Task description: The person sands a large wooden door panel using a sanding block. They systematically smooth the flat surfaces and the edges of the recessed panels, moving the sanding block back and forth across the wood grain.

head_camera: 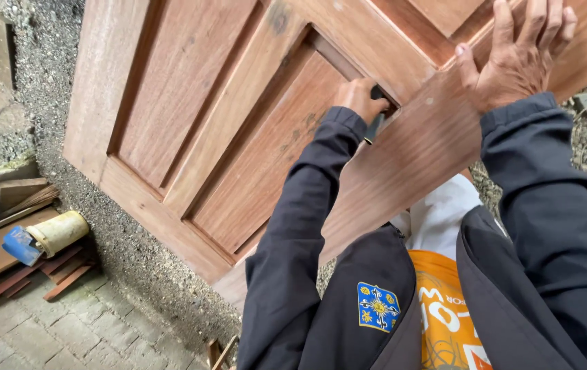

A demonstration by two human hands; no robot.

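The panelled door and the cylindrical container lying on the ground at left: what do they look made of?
The panelled door looks like solid reddish-brown wood, bare or only lightly finished: grain streaks show across the rails and panels, with a matte surface. The cylindrical container looks like pale yellowish plastic or painted metal, scuffed and dirty; the view leaves that open. Its blue end piece looks like plastic.

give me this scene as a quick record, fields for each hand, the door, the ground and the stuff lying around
left hand: closed on a dark tool at a panel corner
right hand: flat, fingers spread, on the door's rail
door: brown panelled wood, tilted in view
ground: paving bricks beside gravel
lying around: cream tub with blue lid on its side, wood strips
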